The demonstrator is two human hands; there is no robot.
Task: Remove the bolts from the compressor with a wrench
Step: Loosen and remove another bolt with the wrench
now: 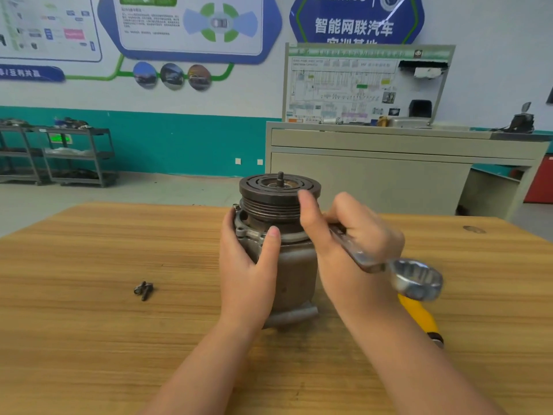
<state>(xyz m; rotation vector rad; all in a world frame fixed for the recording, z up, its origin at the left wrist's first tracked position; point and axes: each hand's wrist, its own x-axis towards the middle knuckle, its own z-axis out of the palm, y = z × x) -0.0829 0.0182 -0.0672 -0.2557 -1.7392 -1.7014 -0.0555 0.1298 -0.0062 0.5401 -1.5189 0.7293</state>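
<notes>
Two loose bolts (144, 290) lie on the wooden surface (89, 265), left of the compressor (294, 265), which I see standing upright at centre. Left hand (248, 265) grips its body, fingers curled round. Right hand (353, 250) clasps the wrench (401, 272) beside the pulley (279, 194). Yellow-handled tool (420, 319) lies behind.

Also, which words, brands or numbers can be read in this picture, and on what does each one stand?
"LYNK&CO", top cut off: blue wall sign.
"智能网联汽车": same blue wall sign.
"互利共赢": blue wall banner, left part cut off.
Wall posters, wiring diagram board: print too small.
Compressor, wrench: nothing readable.
</notes>
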